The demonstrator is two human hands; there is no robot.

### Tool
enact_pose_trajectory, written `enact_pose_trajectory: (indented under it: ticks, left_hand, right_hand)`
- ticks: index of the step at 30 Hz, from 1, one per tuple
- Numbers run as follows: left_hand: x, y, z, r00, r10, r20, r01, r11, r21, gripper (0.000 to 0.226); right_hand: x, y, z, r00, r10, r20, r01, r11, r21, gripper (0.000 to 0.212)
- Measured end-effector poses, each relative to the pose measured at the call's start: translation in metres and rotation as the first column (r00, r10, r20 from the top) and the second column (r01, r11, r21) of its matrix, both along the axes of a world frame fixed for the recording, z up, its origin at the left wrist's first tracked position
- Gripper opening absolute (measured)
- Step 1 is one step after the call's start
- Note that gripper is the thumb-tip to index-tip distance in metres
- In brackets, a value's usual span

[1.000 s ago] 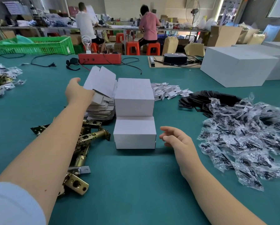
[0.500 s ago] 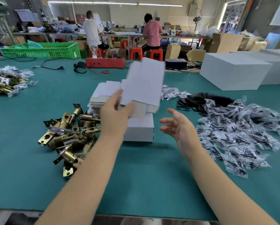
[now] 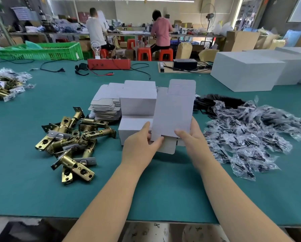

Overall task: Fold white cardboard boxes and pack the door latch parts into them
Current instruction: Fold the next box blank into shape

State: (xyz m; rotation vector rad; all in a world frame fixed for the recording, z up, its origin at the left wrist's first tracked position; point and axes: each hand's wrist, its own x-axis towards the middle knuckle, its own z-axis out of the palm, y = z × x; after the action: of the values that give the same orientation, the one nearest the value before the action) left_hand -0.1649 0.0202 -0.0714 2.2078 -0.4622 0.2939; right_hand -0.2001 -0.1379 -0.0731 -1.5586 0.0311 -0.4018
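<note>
I hold a flat white cardboard box blank [image 3: 174, 110] upright above the green table, its flaps at top and bottom. My left hand [image 3: 141, 145] pinches its lower left corner. My right hand [image 3: 191, 137] grips its lower right edge, thumb on the front face. Behind the blank stand two folded white boxes, one [image 3: 137, 100] farther back and one [image 3: 131, 127] nearer. A stack of flat blanks [image 3: 106, 106] lies to their left. Brass door latch parts [image 3: 71, 137] lie piled at my left.
Clear bags of small black parts [image 3: 254, 133] spread on the right, with black pieces [image 3: 216, 101] behind them. Large white boxes [image 3: 247, 72] stand far right. More latches [image 3: 2, 86] lie far left. A red device [image 3: 108, 63], cables and a green crate [image 3: 41, 51] line the back.
My left hand carried the blank from the stack to in front of me. My right hand, open before, has come in and taken the blank's right edge.
</note>
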Motion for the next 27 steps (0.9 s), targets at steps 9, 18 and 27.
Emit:
enact_pose_trajectory:
  ticks: [9, 18, 27]
  left_hand:
    - [0.001, 0.000, 0.001, 0.999, -0.030, 0.044, 0.028, 0.999, 0.044, 0.023]
    - [-0.012, -0.008, 0.002, 0.962, -0.250, -0.110, 0.198, 0.916, -0.348, 0.035]
    - [0.011, -0.006, 0.000, 0.974, -0.144, -0.175, 0.076, 0.935, -0.345, 0.056]
  right_hand:
    - [-0.006, 0.000, 0.004, 0.999, -0.032, 0.007, 0.033, 0.941, -0.338, 0.087]
    - [-0.006, 0.002, 0.004, 0.983, -0.182, -0.020, 0.148, 0.853, -0.500, 0.096]
    - [-0.008, 0.001, 0.009, 0.990, 0.135, -0.033, -0.139, 0.951, -0.278, 0.058]
